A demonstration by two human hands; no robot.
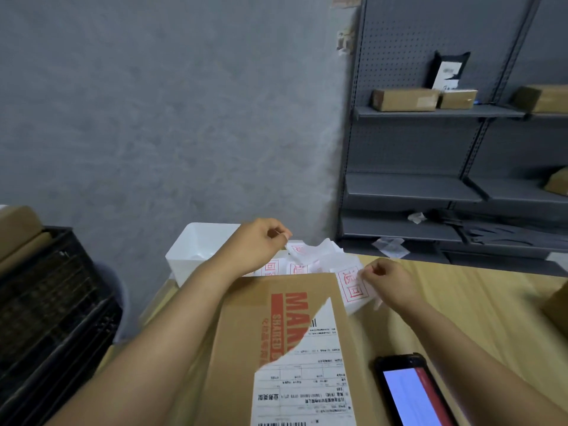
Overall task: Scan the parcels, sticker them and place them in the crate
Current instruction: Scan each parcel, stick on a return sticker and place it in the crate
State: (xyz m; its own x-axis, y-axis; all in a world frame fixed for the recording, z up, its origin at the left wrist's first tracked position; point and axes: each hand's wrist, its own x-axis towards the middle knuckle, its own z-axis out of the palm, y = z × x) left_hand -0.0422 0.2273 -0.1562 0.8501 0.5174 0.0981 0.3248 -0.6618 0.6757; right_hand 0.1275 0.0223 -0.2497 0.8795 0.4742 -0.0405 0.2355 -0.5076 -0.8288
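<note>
A brown cardboard parcel (246, 327) with red print and a white shipping label (304, 373) lies on the wooden table in front of me. Beyond its far edge lies a heap of white stickers with red stamps (310, 259). My left hand (255, 244) hovers over the heap, its fingertips pinched on the corner of one sticker. My right hand (390, 279) pinches another red-stamped sticker sheet (353, 287) at the parcel's far right corner. A black crate (52, 302) stands to the left of the table.
A handheld scanner (412, 392) with a lit screen lies on the table (479, 305) at the near right. A white bin (196, 244) sits behind the stickers. Grey shelving (430, 186) with cardboard boxes (405, 99) stands at the right, and another box edge (556, 305) shows at far right.
</note>
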